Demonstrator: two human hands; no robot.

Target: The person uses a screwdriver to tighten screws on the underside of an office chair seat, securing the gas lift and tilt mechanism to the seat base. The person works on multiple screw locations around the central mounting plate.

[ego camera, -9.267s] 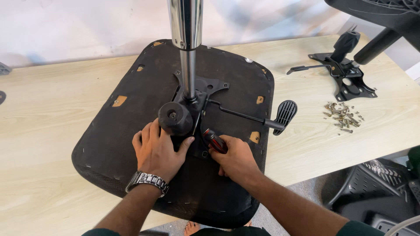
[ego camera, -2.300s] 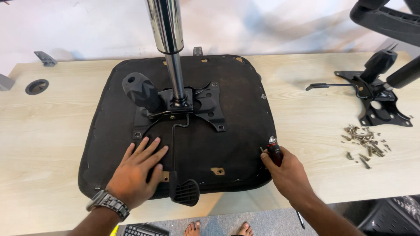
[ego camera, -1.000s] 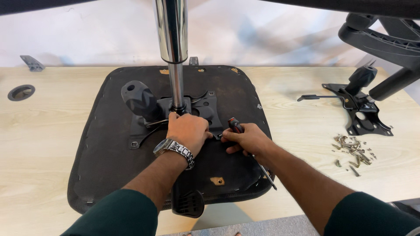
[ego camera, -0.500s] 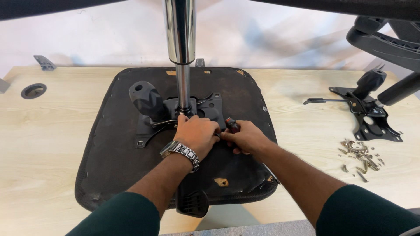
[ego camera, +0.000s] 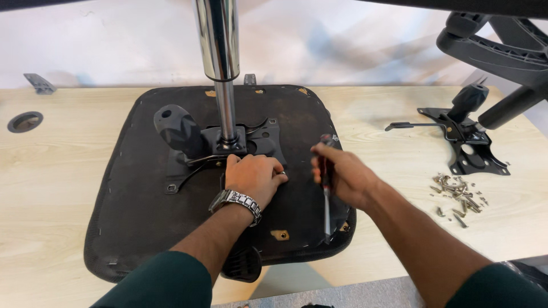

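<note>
Upturned seat (ego camera: 142, 228), black, across middle of table (ego camera: 51, 188), front edge overhanging near edge of table. Mechanism plate (ego camera: 251, 140) bolted at seat centre, chrome column (ego camera: 220, 40) rising from it toward top of view, black knob (ego camera: 177, 128) jutting from plate's left side.

Left hand (ego camera: 254, 177) palm-down on seat, fingers curled loosely, knuckles touching near edge of plate. Nothing gripped; pressing or steadying only. Steel watch (ego camera: 237, 202) on wrist.

Right hand (ego camera: 345, 177) closed round screwdriver (ego camera: 326, 182), grip tight on dark red handle. Long axis of screwdriver near upright in view: handle end toward far edge of table, shaft pointing back toward near edge, tip low over seat's right near corner. Tip well clear of plate.

Key relation: plate lies left of and slightly beyond right hand; left hand sits between the two and is the nearer to plate. Shaft pointing away from plate, not at it. Plate's screws not distinguishable under left hand.

Elsewhere: second mechanism (ego camera: 465, 137) with lever near right far part of table; loose screws (ego camera: 459, 194) in a heap just nearer than it, toward right edge. Cable hole (ego camera: 24, 121) near left edge, small bracket (ego camera: 39, 84) at far left corner. Black chair part (ego camera: 502, 51) overhanging right far corner.
</note>
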